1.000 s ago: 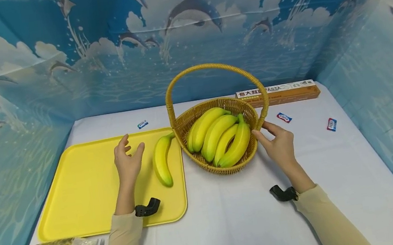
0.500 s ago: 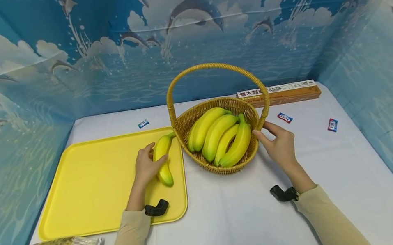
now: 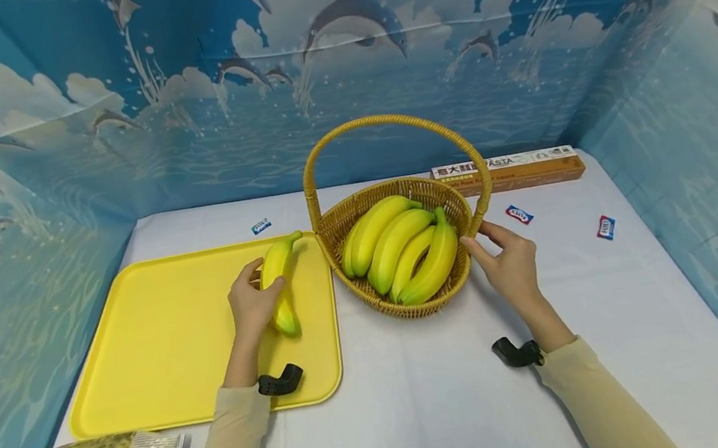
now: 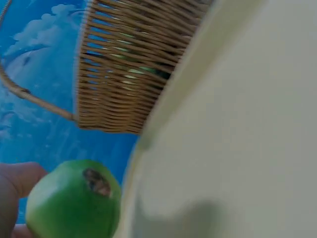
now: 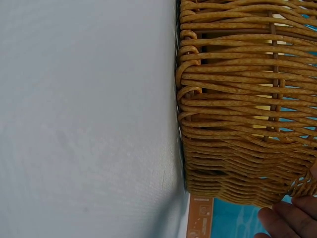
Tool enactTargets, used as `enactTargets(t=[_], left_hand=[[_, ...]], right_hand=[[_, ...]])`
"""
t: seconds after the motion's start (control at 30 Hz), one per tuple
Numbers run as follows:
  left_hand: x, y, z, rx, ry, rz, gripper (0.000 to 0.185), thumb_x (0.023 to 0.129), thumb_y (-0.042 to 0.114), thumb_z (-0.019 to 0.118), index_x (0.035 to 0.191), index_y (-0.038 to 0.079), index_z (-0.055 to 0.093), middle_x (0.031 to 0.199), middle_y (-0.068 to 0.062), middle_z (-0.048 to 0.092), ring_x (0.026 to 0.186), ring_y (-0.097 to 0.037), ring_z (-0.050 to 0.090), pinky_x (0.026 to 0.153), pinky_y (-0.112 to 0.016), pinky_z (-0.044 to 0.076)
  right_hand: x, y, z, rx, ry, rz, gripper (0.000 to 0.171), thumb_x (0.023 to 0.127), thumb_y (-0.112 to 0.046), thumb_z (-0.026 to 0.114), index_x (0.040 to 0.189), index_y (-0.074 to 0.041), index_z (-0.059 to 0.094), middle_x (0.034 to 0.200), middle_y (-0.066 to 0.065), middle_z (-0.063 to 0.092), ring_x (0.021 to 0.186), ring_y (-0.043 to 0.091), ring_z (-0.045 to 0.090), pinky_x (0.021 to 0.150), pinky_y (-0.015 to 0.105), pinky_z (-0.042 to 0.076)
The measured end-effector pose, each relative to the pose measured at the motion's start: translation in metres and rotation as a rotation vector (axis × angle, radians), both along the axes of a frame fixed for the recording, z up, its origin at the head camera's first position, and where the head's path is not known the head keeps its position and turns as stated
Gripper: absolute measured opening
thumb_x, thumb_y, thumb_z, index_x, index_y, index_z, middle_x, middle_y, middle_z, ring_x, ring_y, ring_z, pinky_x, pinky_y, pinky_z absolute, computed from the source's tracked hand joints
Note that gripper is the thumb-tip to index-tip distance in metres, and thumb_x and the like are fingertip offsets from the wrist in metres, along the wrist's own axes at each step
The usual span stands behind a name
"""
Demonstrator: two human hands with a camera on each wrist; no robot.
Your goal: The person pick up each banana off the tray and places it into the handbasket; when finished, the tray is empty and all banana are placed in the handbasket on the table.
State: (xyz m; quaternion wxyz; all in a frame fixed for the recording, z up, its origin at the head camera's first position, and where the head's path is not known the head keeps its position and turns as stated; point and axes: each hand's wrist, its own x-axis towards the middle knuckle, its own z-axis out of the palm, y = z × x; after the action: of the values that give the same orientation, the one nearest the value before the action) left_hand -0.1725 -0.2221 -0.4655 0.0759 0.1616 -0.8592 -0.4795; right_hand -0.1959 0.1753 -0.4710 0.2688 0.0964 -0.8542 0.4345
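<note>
head view: the left hand (image 3: pixel 252 304) has its fingers and thumb curled round a single banana (image 3: pixel 276 280) over the right part of the yellow tray (image 3: pixel 143 343). the banana's long axis runs from its stem, far and a little right toward the basket (image 3: pixel 358 216), to its blossom end, near and just past the hand. the basket sits just right of the tray, so this hand is the nearer one to the gap between them. the right hand (image 3: pixel 509 263) rests with loosely spread fingers against the basket's right wall, holding nothing; four more bananas (image 3: pixel 403 248) lie inside.

left wrist view: the banana's greenish end (image 4: pixel 74 201) fills the lower left with a fingertip beside it, the tray's pale rim (image 4: pixel 163 104) runs diagonally, and the basket wall (image 4: pixel 129 64) stands just beyond.

right wrist view: the woven basket side (image 5: pixel 237 114) stands on the white table (image 5: pixel 84 119), fingertips (image 5: pixel 290 220) touching its lower edge.
</note>
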Motion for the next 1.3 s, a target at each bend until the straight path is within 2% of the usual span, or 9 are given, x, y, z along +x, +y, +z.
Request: enactTargets(t=[0.13, 0.23, 0.33, 0.5, 0.63, 0.8, 1.0, 1.1, 1.3], left_hand=[[0.012, -0.002, 0.028, 0.053, 0.155, 0.055, 0.054, 0.084, 0.015, 0.072, 0.136, 0.010, 0.058, 0.121, -0.016, 0.061, 0.101, -0.022, 0.053, 0.076, -0.027, 0.048], [0.021, 0.001, 0.049, 0.078, 0.277, 0.052, 0.052, 0.082, 0.013, 0.073, 0.133, 0.010, 0.061, 0.117, -0.013, 0.063, 0.094, -0.015, 0.051, 0.070, -0.019, 0.045], [0.028, 0.012, 0.063, 0.104, 0.362, -0.011, 0.052, 0.081, 0.009, 0.074, 0.131, 0.010, 0.063, 0.115, -0.013, 0.064, 0.090, -0.013, 0.053, 0.067, -0.016, 0.046], [0.029, 0.040, 0.076, 0.091, 0.419, -0.150, 0.054, 0.079, 0.008, 0.075, 0.132, 0.008, 0.062, 0.114, -0.015, 0.065, 0.091, -0.018, 0.058, 0.068, -0.020, 0.050], [0.022, 0.065, 0.078, 0.038, 0.452, -0.221, 0.054, 0.079, 0.011, 0.076, 0.132, 0.008, 0.062, 0.115, -0.014, 0.065, 0.094, -0.024, 0.060, 0.071, -0.030, 0.052], [0.006, 0.096, 0.080, 0.022, 0.459, -0.311, 0.053, 0.081, 0.016, 0.074, 0.133, 0.009, 0.061, 0.113, -0.014, 0.064, 0.094, -0.026, 0.059, 0.070, -0.040, 0.053], [-0.019, 0.128, 0.074, -0.052, 0.388, -0.392, 0.053, 0.082, 0.020, 0.073, 0.133, 0.011, 0.061, 0.116, -0.011, 0.065, 0.093, -0.023, 0.061, 0.075, -0.034, 0.052], [-0.028, 0.144, 0.071, -0.089, 0.344, -0.413, 0.054, 0.082, 0.022, 0.072, 0.134, 0.010, 0.061, 0.117, -0.011, 0.065, 0.098, -0.024, 0.061, 0.083, -0.038, 0.049], [-0.045, 0.173, 0.056, -0.156, 0.251, -0.426, 0.057, 0.084, 0.025, 0.072, 0.137, 0.011, 0.058, 0.121, -0.012, 0.064, 0.105, -0.027, 0.061, 0.088, -0.044, 0.049]], right_hand=[[0.000, 0.000, -0.001, -0.001, 0.005, -0.001, 0.035, 0.085, -0.013, 0.077, 0.112, 0.008, 0.070, 0.107, 0.026, 0.070, 0.105, 0.042, 0.067, 0.090, 0.056, 0.052], [0.000, 0.000, 0.000, -0.002, 0.012, 0.001, 0.035, 0.085, -0.013, 0.077, 0.112, 0.008, 0.070, 0.107, 0.026, 0.070, 0.104, 0.042, 0.067, 0.090, 0.056, 0.052], [0.000, 0.000, 0.000, -0.003, 0.018, -0.001, 0.035, 0.084, -0.012, 0.077, 0.111, 0.009, 0.070, 0.106, 0.026, 0.070, 0.104, 0.042, 0.067, 0.089, 0.056, 0.052], [0.000, 0.000, 0.000, -0.005, 0.024, 0.000, 0.035, 0.084, -0.011, 0.077, 0.112, 0.009, 0.070, 0.106, 0.026, 0.070, 0.104, 0.042, 0.067, 0.089, 0.056, 0.053], [0.000, 0.000, -0.001, 0.000, 0.027, 0.001, 0.035, 0.084, -0.011, 0.077, 0.111, 0.009, 0.070, 0.106, 0.026, 0.071, 0.103, 0.041, 0.067, 0.089, 0.055, 0.053], [0.001, -0.001, -0.001, -0.001, 0.037, -0.001, 0.035, 0.083, -0.011, 0.078, 0.110, 0.009, 0.070, 0.106, 0.026, 0.071, 0.103, 0.041, 0.068, 0.088, 0.055, 0.053], [0.001, -0.001, -0.001, 0.004, 0.037, 0.004, 0.036, 0.083, -0.012, 0.078, 0.111, 0.009, 0.070, 0.106, 0.026, 0.070, 0.103, 0.041, 0.067, 0.088, 0.055, 0.053], [0.001, 0.000, -0.002, 0.007, 0.037, 0.000, 0.036, 0.083, -0.012, 0.078, 0.112, 0.009, 0.070, 0.106, 0.026, 0.070, 0.103, 0.041, 0.067, 0.088, 0.055, 0.053], [0.001, 0.000, -0.003, 0.007, 0.034, -0.002, 0.036, 0.084, -0.012, 0.077, 0.112, 0.008, 0.070, 0.107, 0.026, 0.070, 0.104, 0.041, 0.067, 0.089, 0.056, 0.053]])
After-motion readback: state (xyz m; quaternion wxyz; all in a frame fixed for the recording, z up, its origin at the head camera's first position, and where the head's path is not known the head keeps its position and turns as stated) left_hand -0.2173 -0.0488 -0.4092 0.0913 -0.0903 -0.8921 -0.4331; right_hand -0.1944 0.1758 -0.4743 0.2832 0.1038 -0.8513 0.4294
